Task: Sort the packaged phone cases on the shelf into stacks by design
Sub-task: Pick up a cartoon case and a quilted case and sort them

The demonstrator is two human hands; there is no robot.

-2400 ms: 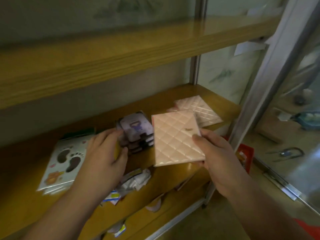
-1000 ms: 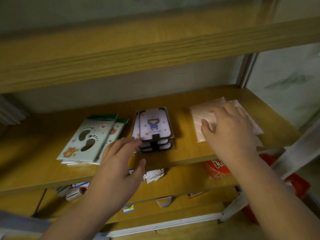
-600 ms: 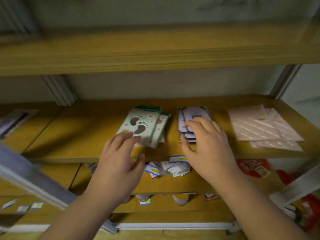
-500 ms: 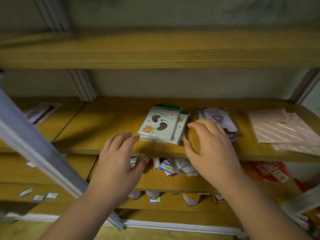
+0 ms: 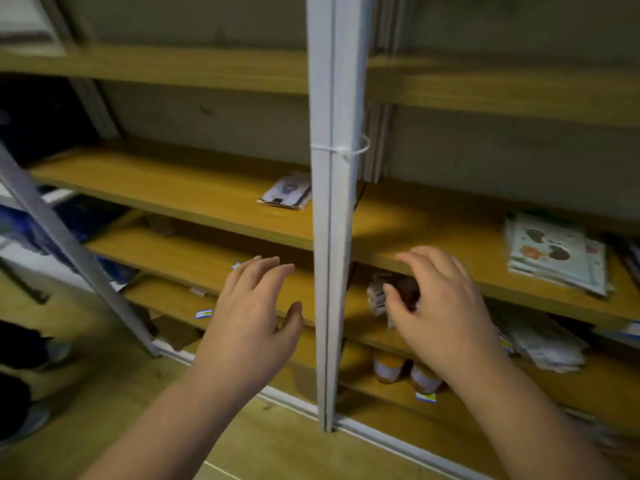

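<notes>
A stack of packaged cases with a footprint design [image 5: 554, 251] lies on the wooden shelf [image 5: 194, 192] at the far right. One packaged case with a purple cartoon figure [image 5: 285, 194] lies alone on the same shelf, just left of a white upright post [image 5: 327, 237]. My left hand [image 5: 252, 317] hovers in front of the shelf edge, left of the post, fingers spread and holding nothing. My right hand [image 5: 440, 306] is right of the post at the shelf's front edge, fingers loosely bent and holding nothing. The pink quilted cases are out of view.
The white post stands between my two hands. A slanted grey metal bar [image 5: 76, 251] crosses the left side. Lower shelves hold small packets [image 5: 540, 337] and jars [image 5: 391, 368]. Another shelf board [image 5: 173, 67] runs overhead. The wooden floor [image 5: 104, 393] lies below.
The view has swung left: the footprint stack now sits far right and the post is centred. My right hand left the pink cases and both hands moved left, still holding nothing.
</notes>
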